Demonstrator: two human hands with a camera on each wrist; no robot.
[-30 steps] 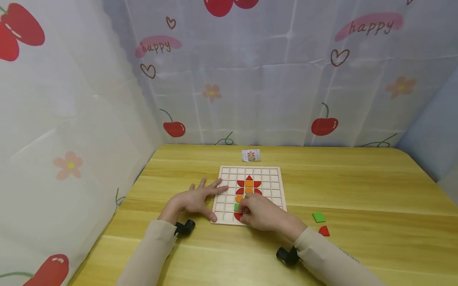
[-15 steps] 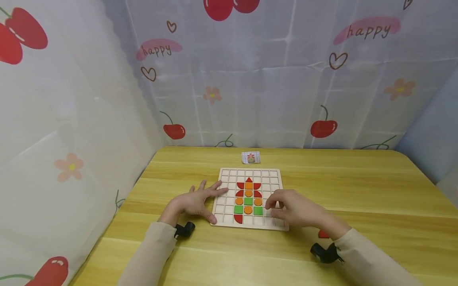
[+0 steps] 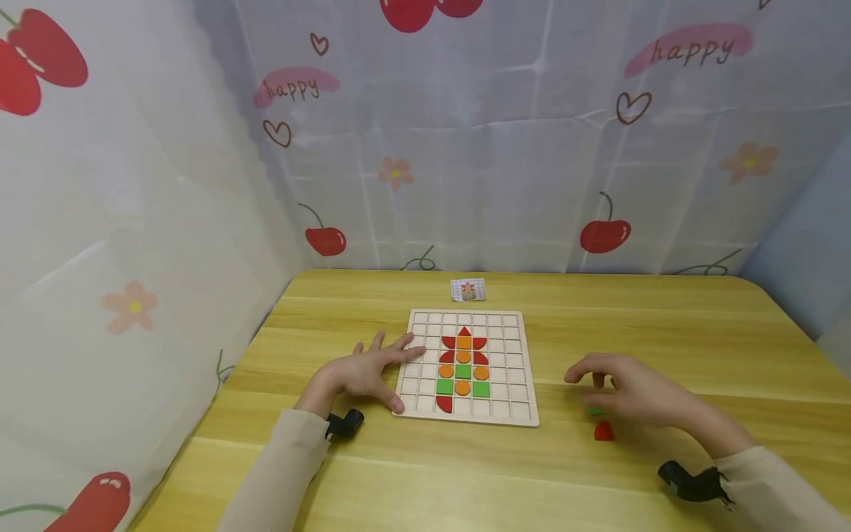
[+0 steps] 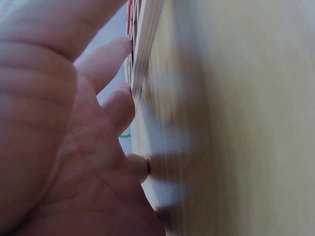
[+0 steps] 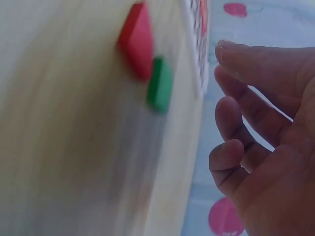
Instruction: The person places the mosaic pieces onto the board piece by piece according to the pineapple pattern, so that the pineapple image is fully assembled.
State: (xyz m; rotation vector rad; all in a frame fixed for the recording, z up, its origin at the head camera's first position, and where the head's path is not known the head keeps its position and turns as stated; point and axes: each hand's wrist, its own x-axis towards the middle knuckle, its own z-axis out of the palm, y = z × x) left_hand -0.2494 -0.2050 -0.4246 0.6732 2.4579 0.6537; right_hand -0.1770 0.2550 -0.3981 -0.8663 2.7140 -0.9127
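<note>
A pale wooden grid board (image 3: 512, 362) lies mid-table, with red, orange and green flat pieces set in its cells. A red triangle (image 3: 464, 332) tops the pattern; a red quarter-circle (image 3: 444, 404) is at its lower left. My left hand (image 3: 362, 372) rests at the board's left edge, fingers spread, thumb on the lower corner. My right hand (image 3: 634, 388) hovers right of the board, fingers loosely bent, holding nothing. Below it lie a loose green square (image 5: 160, 86), partly hidden by the thumb in the head view, and a red quarter-circle (image 5: 136, 44).
A small picture card (image 3: 468, 290) with a similar coloured pattern lies behind the board. The wood-grain table (image 3: 425, 473) backs onto a printed curtain (image 3: 492, 185), which also hangs at the left. Each wrist carries a black camera (image 3: 691, 482).
My right hand has left the lower part of the board and moved right, over the loose pieces. That uncovered the lower pattern pieces. My left hand stays in place.
</note>
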